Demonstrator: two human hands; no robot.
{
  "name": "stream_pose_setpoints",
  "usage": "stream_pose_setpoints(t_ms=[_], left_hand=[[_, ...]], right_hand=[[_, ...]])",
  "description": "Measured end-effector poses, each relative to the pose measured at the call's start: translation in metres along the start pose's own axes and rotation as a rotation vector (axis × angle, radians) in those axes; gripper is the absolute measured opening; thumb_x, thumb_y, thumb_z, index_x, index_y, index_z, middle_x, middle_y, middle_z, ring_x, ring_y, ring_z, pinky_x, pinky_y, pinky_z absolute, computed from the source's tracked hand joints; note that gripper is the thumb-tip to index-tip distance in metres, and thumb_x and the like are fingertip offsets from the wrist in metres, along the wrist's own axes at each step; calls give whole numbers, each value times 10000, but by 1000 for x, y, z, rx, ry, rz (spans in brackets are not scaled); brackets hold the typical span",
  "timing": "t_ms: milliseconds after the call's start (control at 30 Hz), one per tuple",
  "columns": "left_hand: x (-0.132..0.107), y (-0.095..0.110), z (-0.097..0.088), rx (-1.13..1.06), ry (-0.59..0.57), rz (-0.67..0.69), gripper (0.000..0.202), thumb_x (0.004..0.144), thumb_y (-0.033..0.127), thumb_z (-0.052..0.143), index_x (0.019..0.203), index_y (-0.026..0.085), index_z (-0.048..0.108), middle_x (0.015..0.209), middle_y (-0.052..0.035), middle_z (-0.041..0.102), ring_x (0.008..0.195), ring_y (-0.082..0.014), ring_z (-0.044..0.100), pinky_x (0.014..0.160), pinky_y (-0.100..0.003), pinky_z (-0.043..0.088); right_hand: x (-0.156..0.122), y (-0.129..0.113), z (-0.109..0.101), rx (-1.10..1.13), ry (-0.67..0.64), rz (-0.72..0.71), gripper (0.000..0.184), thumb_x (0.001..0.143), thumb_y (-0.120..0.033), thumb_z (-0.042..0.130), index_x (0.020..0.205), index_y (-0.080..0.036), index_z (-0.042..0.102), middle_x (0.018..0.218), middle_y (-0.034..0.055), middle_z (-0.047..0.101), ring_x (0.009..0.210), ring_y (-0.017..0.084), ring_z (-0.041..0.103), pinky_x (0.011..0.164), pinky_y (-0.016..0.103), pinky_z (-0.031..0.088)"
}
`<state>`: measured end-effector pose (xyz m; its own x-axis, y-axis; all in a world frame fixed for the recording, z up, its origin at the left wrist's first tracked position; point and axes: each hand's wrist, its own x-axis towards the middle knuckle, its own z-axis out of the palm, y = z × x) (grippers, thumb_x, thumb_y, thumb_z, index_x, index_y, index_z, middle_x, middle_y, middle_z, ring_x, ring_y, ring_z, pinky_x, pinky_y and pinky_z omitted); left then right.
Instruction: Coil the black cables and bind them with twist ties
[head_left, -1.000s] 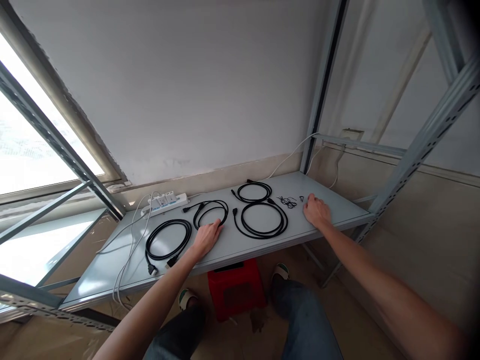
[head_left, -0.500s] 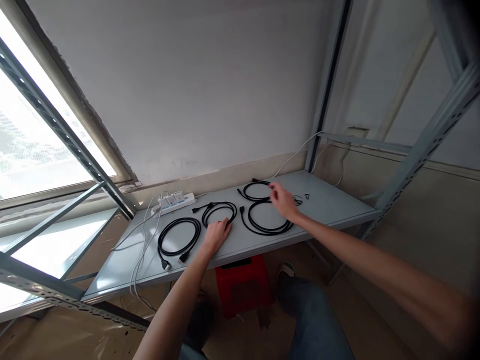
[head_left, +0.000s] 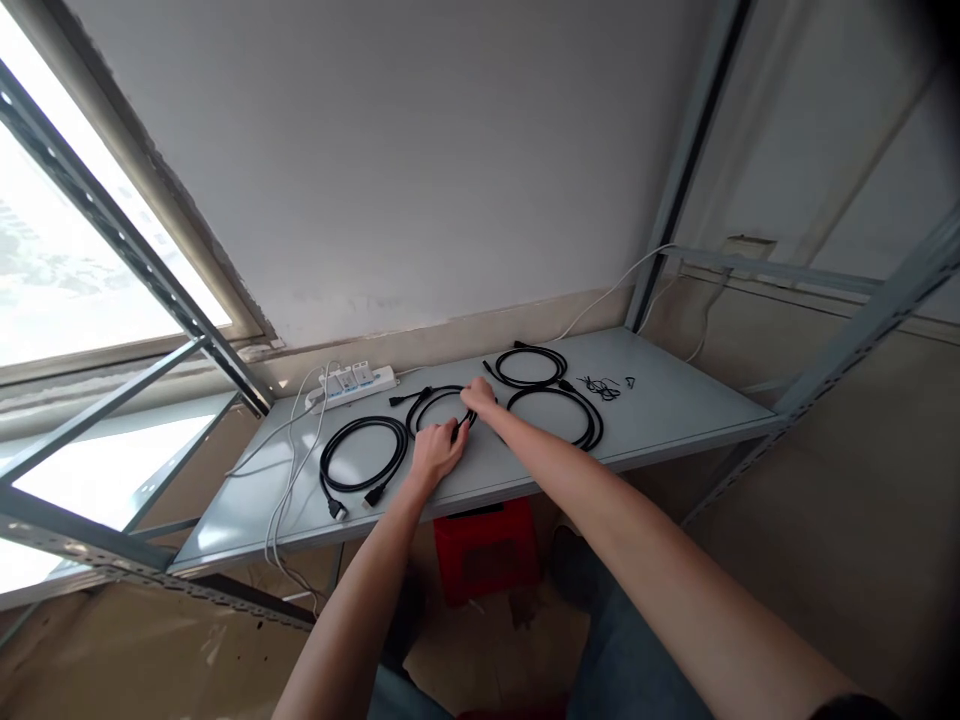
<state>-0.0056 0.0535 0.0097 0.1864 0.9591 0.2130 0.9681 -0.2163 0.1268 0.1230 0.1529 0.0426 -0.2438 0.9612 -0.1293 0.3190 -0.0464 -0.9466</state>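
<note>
The right hand had crossed the shelf: a second earlier it was at the right beside the tangle of thin dark ties, then over the two right-hand coils, and now it was at the right side of the middle coil. The left hand had stayed on that coil's near side, so both hands now worked at one cable, close together.

The left fingers were closed on the coil, with dark cable showing between thumb and fingers. The right fingers were curled in against its right side; I could not tell how tightly they closed, or whether they held a tie as well as touching cable.

The middle coil lay between the left coil and the near right coil, in front of the white power strip. Those two and the far right coil lay untouched.
</note>
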Motion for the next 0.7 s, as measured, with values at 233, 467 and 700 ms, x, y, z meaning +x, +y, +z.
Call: stream_pose_setpoints(t_ms=[233, 467, 700], left_hand=[[2, 4, 3, -8, -8, -66, 770, 1091, 515, 172, 841, 130, 790, 898, -216, 763, 928, -295, 725, 778, -355, 447], [-4, 7, -4, -13, 74, -15, 675, 1097, 418, 205, 899, 111, 772, 904, -203, 754, 946, -286, 703, 846, -386, 467], [-8, -3, 4, -57, 554, 144, 302, 1041, 265, 407, 1200, 172, 646, 1451, -202, 564, 1302, -313, 538, 1105, -489, 382]], right_hand=[[0, -17, -47, 280, -242, 274, 268, 1031, -214, 451, 767, -233, 409, 484, -116, 255, 395, 77, 245, 497, 215, 459], [-13, -32, -26, 509, -35, 167, 333, 1036, -274, 542, 743, -243, 387, 460, -137, 220, 398, 62, 124, 355, 194, 178], [-43, -28, -41, 232, -51, -185, 572, 735, -355, 882, 682, -258, 320, 488, -139, 211, 405, 36, 163, 375, 211, 106]])
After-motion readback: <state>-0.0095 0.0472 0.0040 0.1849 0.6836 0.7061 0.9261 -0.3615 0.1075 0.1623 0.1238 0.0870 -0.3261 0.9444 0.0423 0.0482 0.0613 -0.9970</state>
